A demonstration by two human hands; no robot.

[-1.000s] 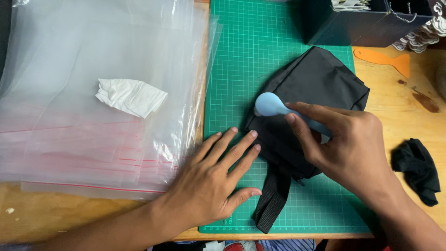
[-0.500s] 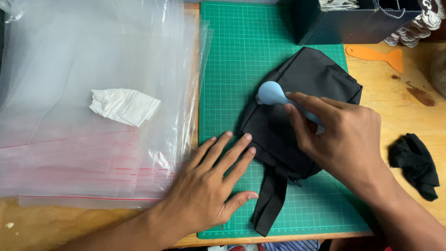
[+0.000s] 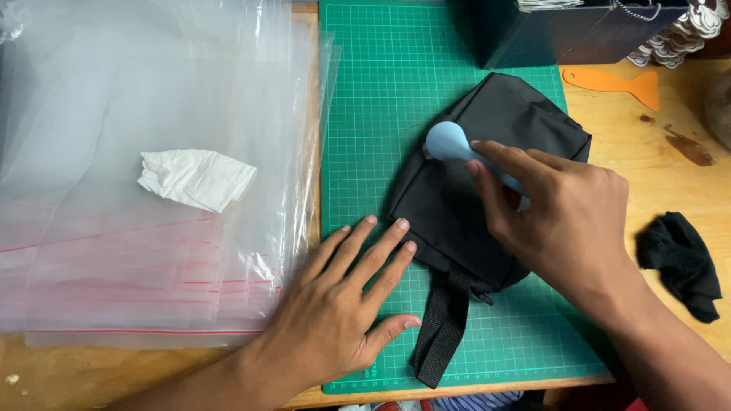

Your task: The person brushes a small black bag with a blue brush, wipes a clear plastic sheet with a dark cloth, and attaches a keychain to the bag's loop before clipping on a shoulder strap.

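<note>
The right hand (image 3: 567,224) hides the pale blue tool's (image 3: 449,143) handle, and the dark box (image 3: 548,34) is cut off above.

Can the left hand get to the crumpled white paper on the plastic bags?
Probably yes. The left hand lies flat on the green mat, beside the plastic bags. The crumpled white paper sits uncovered on top, with nothing between them.

Black bag (image 3: 487,190); pale blue spoon-shaped tool (image 3: 449,142); green gridded mat (image 3: 381,99); orange scraper (image 3: 617,82); white crumpled paper (image 3: 196,177).
</note>
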